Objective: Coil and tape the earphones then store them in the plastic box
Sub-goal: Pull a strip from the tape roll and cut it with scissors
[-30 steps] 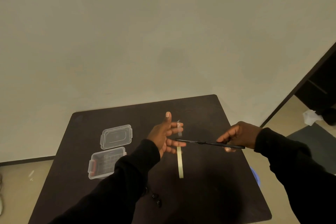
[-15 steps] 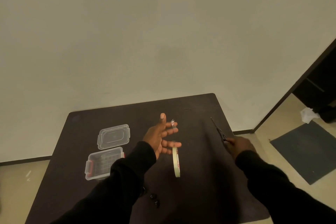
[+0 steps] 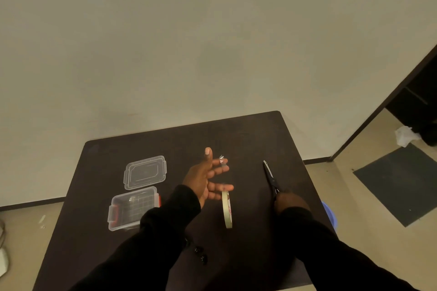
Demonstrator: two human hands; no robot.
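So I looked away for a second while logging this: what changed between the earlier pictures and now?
The right hand carried the scissors away from the left hand, out to the right and down onto the table, its grip still on the handles. The left hand stayed open with the cut tape piece on its fingertips. Tape roll, plastic box and lid stayed put.

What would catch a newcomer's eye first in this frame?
The open left hand raised mid-table, a small clear tape piece stuck to a fingertip. Right of it the tape roll stands on edge, and the right hand grips scissors lying on the dark table.
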